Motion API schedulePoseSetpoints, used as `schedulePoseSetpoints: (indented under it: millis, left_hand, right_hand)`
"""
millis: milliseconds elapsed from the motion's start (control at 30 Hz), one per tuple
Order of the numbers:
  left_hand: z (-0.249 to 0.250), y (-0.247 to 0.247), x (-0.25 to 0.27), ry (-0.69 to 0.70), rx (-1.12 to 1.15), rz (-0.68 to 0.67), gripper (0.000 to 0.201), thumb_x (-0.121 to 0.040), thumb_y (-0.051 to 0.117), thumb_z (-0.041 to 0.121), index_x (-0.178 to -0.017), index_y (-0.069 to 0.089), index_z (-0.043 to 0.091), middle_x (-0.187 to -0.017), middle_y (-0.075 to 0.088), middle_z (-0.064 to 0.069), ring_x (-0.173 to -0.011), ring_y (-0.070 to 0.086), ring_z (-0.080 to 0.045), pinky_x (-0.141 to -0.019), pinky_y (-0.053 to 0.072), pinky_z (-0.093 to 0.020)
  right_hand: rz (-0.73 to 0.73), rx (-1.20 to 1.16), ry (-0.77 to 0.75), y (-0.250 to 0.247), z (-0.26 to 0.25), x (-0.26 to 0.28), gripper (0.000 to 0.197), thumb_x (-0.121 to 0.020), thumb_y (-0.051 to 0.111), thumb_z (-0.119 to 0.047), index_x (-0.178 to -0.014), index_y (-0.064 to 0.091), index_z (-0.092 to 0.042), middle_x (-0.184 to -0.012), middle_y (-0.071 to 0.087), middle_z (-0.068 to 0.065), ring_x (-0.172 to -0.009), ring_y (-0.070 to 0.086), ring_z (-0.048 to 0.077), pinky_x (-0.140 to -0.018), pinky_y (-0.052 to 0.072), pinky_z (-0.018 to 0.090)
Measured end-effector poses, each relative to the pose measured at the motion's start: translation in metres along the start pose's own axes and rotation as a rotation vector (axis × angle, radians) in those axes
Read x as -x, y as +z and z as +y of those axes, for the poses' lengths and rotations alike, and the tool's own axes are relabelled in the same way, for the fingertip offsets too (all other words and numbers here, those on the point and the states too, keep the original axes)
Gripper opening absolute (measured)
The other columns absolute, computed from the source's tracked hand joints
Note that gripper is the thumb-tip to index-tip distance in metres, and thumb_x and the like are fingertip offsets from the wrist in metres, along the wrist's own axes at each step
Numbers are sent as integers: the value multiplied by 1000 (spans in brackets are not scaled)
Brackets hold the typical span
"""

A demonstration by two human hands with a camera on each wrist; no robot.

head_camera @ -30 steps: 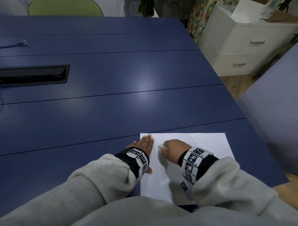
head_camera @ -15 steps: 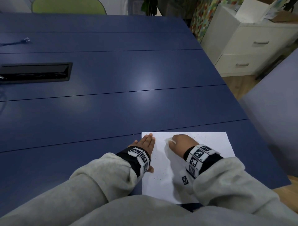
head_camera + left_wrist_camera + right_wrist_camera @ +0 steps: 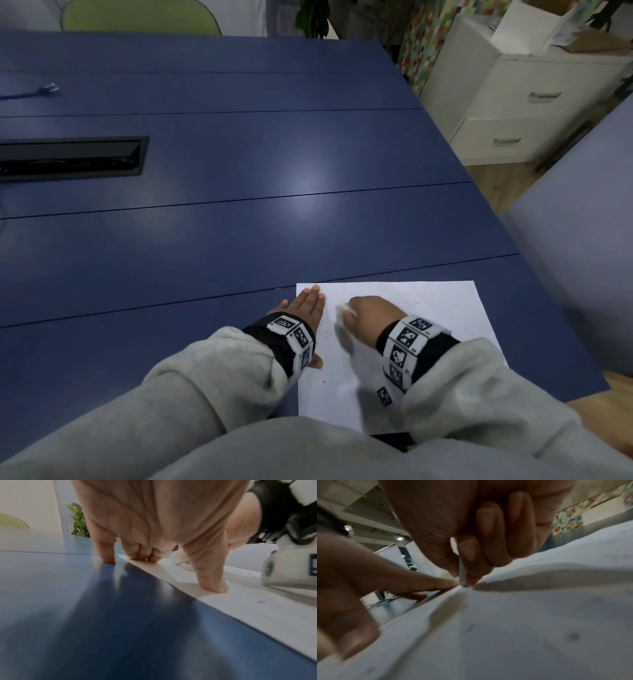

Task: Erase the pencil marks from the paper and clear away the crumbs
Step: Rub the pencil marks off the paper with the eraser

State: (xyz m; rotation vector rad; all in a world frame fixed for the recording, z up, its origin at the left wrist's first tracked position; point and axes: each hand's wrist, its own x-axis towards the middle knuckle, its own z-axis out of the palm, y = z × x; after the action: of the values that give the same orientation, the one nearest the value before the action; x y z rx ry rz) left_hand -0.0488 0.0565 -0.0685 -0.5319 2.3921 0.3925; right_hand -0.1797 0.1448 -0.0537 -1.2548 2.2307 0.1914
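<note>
Near the front right corner of the blue table (image 3: 239, 205) lies the paper (image 3: 445, 308), a white sheet squared to the table edge. Left hand (image 3: 305, 308) is flat, fingers straight. In the left wrist view three fingertips and the thumb press the sheet's left margin; one fingertip is off on the table. It anchors only and holds nothing.

Right hand (image 3: 371, 315) is curled, thumb and fingers pinching a small white eraser (image 3: 344, 308). The eraser's tip touches the sheet in its upper left part, just beside the left hand. The right wrist view is blurred, but it shows the tip on the paper.

Dark crumbs (image 3: 416, 301) are scattered over the sheet, sparse at the top and a few lower left. No pencil marks can be made out; too faint or too small to tell.

Judged step: rubbing, with crumb clearing not yet done.

Notes for doing it well:
- Keep the strokes short.
- Keep the left hand's pressure close to the rubbed spot so the thin sheet does not buckle or crease.
- Light, even pressure; heavy rubbing risks a tear or a smear.
- Sweep crumbs off afterwards with a flat hand.
</note>
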Motion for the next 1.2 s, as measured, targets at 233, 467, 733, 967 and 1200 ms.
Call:
schedulePoseSetpoints:
  millis: [233, 467, 733, 967, 1200]
  left_hand:
    - [-1, 1, 1, 5, 1, 16, 115, -83, 64, 54, -150, -18, 11, -157, -26, -6, -147, -16, -20, -118, 2, -41]
    - [0, 1, -1, -2, -13, 11, 115, -83, 64, 55, -150, -18, 11, -157, -26, -6, -147, -16, -21, -118, 3, -42]
    - [-1, 2, -3, 0, -13, 16, 116, -81, 65, 56, -150, -17, 11, -158, -24, -6, -147, -15, -21, -118, 3, -42]
    - [-1, 0, 0, 1, -7, 8, 115, -83, 64, 54, -150, -18, 11, -157, -26, -6, -147, -16, -21, -118, 2, -42]
    - [0, 0, 1, -2, -14, 2, 115, -83, 64, 55, -150, -19, 10, -157, -26, -6, -147, -16, -20, -118, 3, -42]
  right_hand:
    - [32, -57, 60, -19, 19, -11, 38, -97, 27, -34, -95, 57, -11, -109, 64, 12, -95, 56, 26, -83, 41, 32]
    - [-50, 76, -64, -18, -7, -4, 40, -100, 30, -37, -107, 59, -11, -105, 61, 7, -101, 58, 25, -85, 42, 32]
    - [-68, 160, -117, -11, -16, -8, 37, -100, 32, -35, -108, 59, -11, -112, 62, 8, -104, 58, 25, -87, 42, 33]
    - [-10, 54, -22, -31, -2, -13, 41, -99, 31, -37, -109, 59, -9, -118, 62, 12, -104, 58, 28, -84, 42, 31]
    - [-50, 7, 10, -30, 12, -6, 42, -98, 30, -38, -111, 60, -11, -119, 62, 9, -108, 57, 26, -88, 42, 32]
